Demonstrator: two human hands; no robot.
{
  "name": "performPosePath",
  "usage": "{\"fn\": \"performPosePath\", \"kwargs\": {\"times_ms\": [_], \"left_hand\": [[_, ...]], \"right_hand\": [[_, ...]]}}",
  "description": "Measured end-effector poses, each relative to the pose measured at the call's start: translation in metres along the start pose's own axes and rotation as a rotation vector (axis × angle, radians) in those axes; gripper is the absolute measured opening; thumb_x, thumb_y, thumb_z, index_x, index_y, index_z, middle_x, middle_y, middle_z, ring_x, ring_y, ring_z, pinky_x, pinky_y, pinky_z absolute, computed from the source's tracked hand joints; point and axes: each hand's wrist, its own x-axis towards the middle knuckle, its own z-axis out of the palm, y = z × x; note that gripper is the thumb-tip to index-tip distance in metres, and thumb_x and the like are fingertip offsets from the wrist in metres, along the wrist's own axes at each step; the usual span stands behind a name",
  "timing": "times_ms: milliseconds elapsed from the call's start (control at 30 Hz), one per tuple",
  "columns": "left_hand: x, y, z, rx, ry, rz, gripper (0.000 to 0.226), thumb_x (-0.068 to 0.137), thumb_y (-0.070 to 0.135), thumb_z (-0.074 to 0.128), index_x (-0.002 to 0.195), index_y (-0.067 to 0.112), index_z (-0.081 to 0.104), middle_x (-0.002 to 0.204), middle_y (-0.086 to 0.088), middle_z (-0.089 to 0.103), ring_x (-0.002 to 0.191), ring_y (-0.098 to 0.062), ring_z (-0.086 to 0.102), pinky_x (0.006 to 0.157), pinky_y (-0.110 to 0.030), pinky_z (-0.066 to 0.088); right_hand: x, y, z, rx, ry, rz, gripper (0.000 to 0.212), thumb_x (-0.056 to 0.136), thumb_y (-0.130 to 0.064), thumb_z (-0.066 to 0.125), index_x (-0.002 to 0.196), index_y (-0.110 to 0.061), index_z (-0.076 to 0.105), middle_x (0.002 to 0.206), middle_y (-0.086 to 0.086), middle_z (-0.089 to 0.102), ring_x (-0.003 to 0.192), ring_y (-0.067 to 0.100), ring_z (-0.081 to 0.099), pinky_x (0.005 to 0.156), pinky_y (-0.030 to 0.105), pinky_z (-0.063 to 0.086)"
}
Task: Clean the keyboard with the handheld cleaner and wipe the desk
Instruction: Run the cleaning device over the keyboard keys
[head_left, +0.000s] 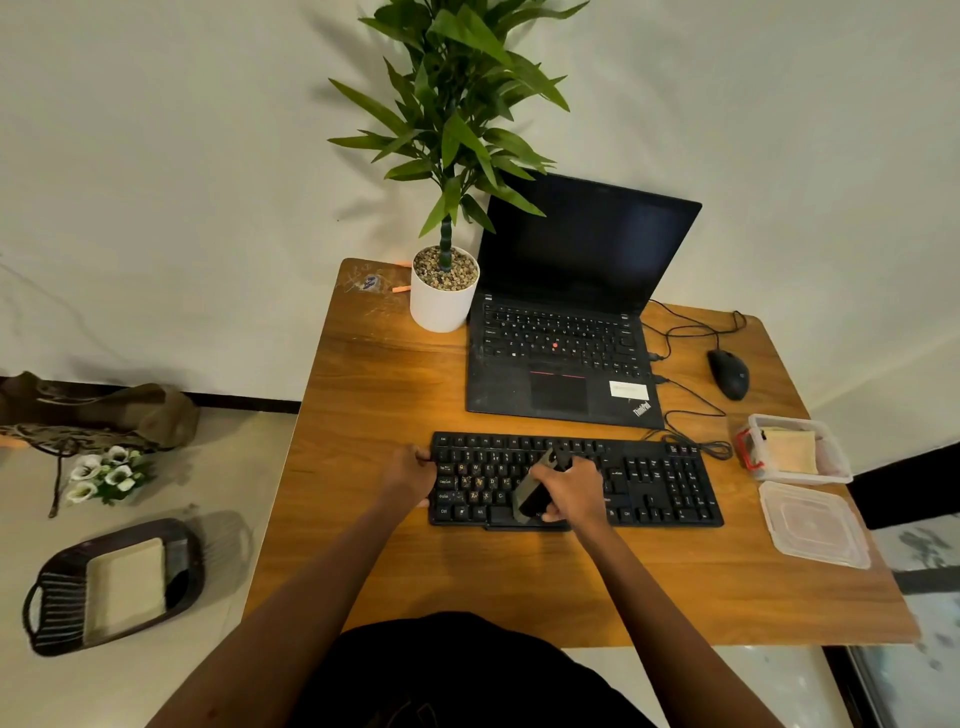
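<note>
right grip (569, 486) round cleaner (530, 500), left grip (410, 475) holding keyboard (660, 483)

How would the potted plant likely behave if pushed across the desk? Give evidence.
Probably apt to tip: the plant rises tall and leafy above a narrow white pot. Likely heavy for its size: pebbles fill the pot's top. Its smooth wall may slide on the desk.

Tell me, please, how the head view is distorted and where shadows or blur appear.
Head view: the wide-angle lens bows the desk edges; the potted plant throws faint shadows on the wall; the laptop screen is dark, without glare; the handheld cleaner in the right hand looks slightly smeared.
</note>
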Motion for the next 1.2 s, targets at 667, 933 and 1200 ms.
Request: {"fn": "performPosePath", "kwargs": {"times_ms": [667,933,1200], "left_hand": [[-0.004,0.001,0.001,0.099,0.029,0.071,0.024,0.093,0.002,0.048,0.075,0.019,0.052,0.076,-0.003,0.058,0.083,-0.026,0.062,0.075,-0.041,0.057],[-0.004,0.000,-0.001,0.118,0.030,0.070,0.020,0.092,0.004,0.049,0.079,0.017,0.054,0.081,-0.006,0.061,0.087,-0.029,0.065,0.079,-0.048,0.057],[-0.005,0.001,-0.002,0.143,0.028,0.088,0.011,0.092,0.003,0.050,0.090,0.012,0.056,0.086,-0.008,0.062,0.085,-0.026,0.064,0.077,-0.043,0.057]], "right_hand": [[0.012,-0.011,-0.012,0.131,0.090,-0.126,0.011,0.083,-0.017,0.068,0.081,-0.014,0.058,0.087,0.009,0.063,0.074,0.023,0.067,0.048,0.026,0.057],[0.009,-0.018,-0.007,0.142,0.061,-0.180,0.020,0.085,-0.015,0.066,0.072,-0.020,0.052,0.087,0.007,0.061,0.077,0.023,0.064,0.045,0.021,0.055],[0.016,-0.019,0.001,0.005,0.026,-0.197,0.012,0.085,-0.016,0.066,0.092,-0.011,0.058,0.088,0.005,0.060,0.080,0.024,0.065,0.052,0.029,0.058]]}}
